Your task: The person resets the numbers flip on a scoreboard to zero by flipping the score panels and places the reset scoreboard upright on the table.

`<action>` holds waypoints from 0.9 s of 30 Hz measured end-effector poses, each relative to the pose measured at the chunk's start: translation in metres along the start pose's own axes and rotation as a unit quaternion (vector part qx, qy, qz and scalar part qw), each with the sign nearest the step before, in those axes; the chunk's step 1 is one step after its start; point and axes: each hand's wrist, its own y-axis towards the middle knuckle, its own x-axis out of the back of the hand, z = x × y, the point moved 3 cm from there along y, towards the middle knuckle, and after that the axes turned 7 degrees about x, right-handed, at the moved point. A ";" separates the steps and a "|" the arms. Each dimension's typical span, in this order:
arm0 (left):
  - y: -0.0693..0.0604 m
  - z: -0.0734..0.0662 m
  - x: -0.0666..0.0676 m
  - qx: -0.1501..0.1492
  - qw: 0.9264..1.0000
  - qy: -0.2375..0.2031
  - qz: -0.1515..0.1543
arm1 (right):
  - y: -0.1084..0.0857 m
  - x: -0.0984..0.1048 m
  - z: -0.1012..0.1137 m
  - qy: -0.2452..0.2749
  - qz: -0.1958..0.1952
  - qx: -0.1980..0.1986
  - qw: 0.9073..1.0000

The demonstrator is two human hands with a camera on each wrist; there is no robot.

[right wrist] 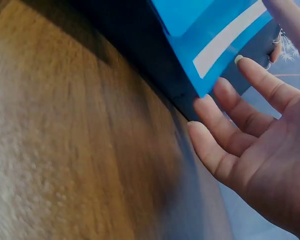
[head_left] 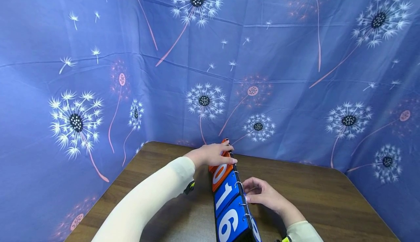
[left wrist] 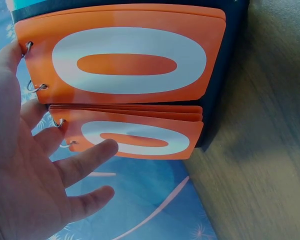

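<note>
A tent-shaped flip scoreboard [head_left: 232, 212] stands on the table, with ringed orange cards at its far end and blue cards reading 1 and 6 nearer. My left hand [head_left: 214, 154] lies across the far end of its top ridge, fingers extended. In the left wrist view this hand [left wrist: 35, 165] is spread beside the rings of two orange 0 cards [left wrist: 130, 90]. On the board's right side is my right hand [head_left: 267, 197]. Its loosely bent fingers, in the right wrist view [right wrist: 260, 135], are at the lower edge of a blue card [right wrist: 185, 55]; firm contact is unclear.
The brown wooden table [head_left: 305, 191] extends on both sides of the scoreboard. A blue cloth [head_left: 288, 107] with dandelion prints hangs behind the table and along its sides.
</note>
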 end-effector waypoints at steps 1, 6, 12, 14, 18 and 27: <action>0.001 0.000 0.000 0.000 1.000 0.002 0.000 | 0.000 0.001 0.000 -0.007 -0.005 -0.002 1.000; 0.001 0.001 -0.001 -0.001 1.000 0.001 0.002 | -0.003 0.005 0.000 -0.031 -0.028 -0.034 0.999; 0.001 0.002 -0.002 -0.004 1.000 0.005 -0.001 | -0.009 0.017 -0.004 -0.002 -0.047 -0.050 0.998; 0.000 0.001 -0.001 -0.007 1.000 0.001 -0.001 | -0.011 0.022 -0.006 0.029 -0.054 -0.052 0.997; -0.001 0.001 0.000 -0.010 1.000 -0.008 0.002 | -0.016 0.033 -0.001 0.079 -0.093 -0.062 0.991; -0.003 0.001 0.000 -0.010 1.000 -0.011 0.003 | -0.031 0.055 0.037 0.156 -0.146 -0.025 0.977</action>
